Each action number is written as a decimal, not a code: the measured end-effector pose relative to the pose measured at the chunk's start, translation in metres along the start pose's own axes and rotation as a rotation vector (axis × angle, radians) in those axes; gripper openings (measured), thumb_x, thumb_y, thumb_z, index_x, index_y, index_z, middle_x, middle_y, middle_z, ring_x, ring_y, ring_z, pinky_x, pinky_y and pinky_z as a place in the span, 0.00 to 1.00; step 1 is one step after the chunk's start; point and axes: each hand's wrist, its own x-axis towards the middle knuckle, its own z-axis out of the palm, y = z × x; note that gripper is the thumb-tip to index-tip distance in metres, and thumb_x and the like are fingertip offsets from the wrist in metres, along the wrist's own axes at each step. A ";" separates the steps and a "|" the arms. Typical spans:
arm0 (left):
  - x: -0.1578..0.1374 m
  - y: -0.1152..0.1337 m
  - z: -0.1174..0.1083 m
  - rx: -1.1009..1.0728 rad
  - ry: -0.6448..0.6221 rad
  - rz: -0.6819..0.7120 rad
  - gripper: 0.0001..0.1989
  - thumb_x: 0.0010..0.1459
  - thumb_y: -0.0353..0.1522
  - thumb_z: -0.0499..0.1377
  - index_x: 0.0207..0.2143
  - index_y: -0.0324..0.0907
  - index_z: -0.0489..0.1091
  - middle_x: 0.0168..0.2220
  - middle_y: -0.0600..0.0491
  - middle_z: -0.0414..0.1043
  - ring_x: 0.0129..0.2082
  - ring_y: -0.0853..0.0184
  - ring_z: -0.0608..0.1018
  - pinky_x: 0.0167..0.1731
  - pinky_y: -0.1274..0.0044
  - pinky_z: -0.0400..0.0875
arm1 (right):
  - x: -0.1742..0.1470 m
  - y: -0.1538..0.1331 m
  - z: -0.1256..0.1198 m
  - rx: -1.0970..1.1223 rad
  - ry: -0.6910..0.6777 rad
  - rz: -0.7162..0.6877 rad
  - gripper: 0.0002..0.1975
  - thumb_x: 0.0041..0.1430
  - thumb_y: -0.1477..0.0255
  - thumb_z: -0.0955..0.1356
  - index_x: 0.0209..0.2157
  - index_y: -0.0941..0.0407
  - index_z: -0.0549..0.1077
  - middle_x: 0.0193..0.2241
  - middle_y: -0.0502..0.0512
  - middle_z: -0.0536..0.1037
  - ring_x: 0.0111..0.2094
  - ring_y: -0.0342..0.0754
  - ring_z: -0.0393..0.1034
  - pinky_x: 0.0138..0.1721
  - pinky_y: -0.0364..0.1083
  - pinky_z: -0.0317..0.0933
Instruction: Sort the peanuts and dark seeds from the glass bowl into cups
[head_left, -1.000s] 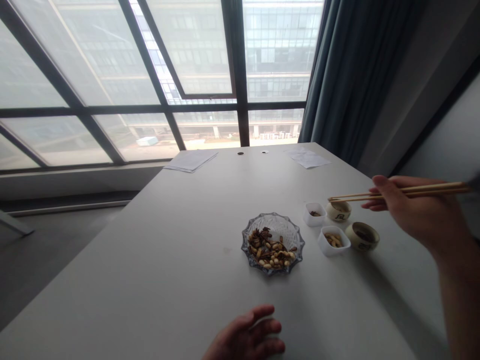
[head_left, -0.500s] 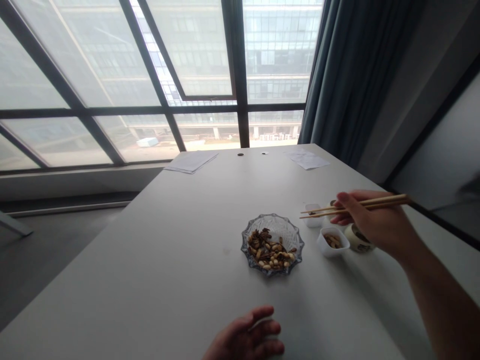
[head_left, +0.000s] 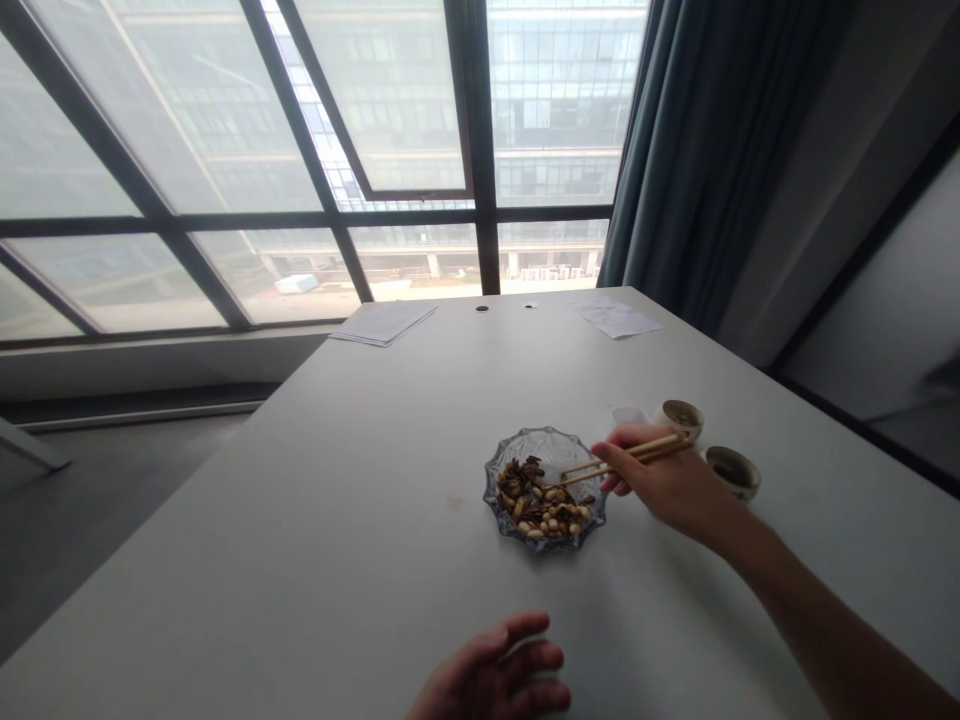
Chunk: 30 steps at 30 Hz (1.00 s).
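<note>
My right hand (head_left: 660, 482) grips a pair of wooden chopsticks (head_left: 651, 448), their tips down inside the clear glass bowl (head_left: 491, 497). The bowl has a scalloped rim and holds a mix of pale nuts (head_left: 553, 524) and dark brown, elongated pieces (head_left: 512, 476) too small to name. Whether the tips pinch a piece, I cannot tell. My left hand (head_left: 499, 668) rests at the near side of the table, below the bowl and apart from it, fingers spread and holding nothing.
Beyond my right hand stand two small round cups (head_left: 681, 418). A white square container (head_left: 628, 416) is partly hidden behind the hand. Papers (head_left: 384, 323) lie at the white table's (head_left: 322, 480) far left corner, and more sheets (head_left: 616, 316) at the far right.
My right hand has moved left and toward me, bringing the chopstick tips from above the small containers into the glass bowl. It now covers the nearer white container. The left hand has stayed put.
</note>
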 end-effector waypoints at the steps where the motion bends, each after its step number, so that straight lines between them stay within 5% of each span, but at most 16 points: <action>1: 0.000 0.000 0.000 -0.001 0.000 -0.003 0.17 0.57 0.36 0.61 0.48 0.43 0.77 0.44 0.53 0.83 0.46 0.61 0.80 0.52 0.71 0.61 | -0.001 0.000 0.000 -0.017 0.007 0.000 0.20 0.63 0.54 0.68 0.27 0.54 0.74 0.21 0.52 0.80 0.26 0.50 0.79 0.25 0.43 0.70; 17: 0.000 0.000 0.002 -0.004 -0.007 0.009 0.18 0.56 0.37 0.62 0.48 0.43 0.77 0.44 0.53 0.83 0.46 0.60 0.80 0.53 0.70 0.61 | -0.002 0.004 0.003 -0.150 0.108 -0.096 0.21 0.67 0.57 0.65 0.26 0.54 0.76 0.20 0.51 0.80 0.23 0.47 0.77 0.25 0.43 0.65; 30: 0.003 0.001 -0.002 0.019 -0.016 0.009 0.18 0.55 0.37 0.62 0.48 0.43 0.78 0.44 0.53 0.83 0.45 0.61 0.81 0.53 0.70 0.62 | -0.004 0.003 0.007 -0.130 0.056 -0.080 0.21 0.66 0.57 0.66 0.23 0.53 0.71 0.20 0.50 0.78 0.25 0.47 0.77 0.26 0.42 0.64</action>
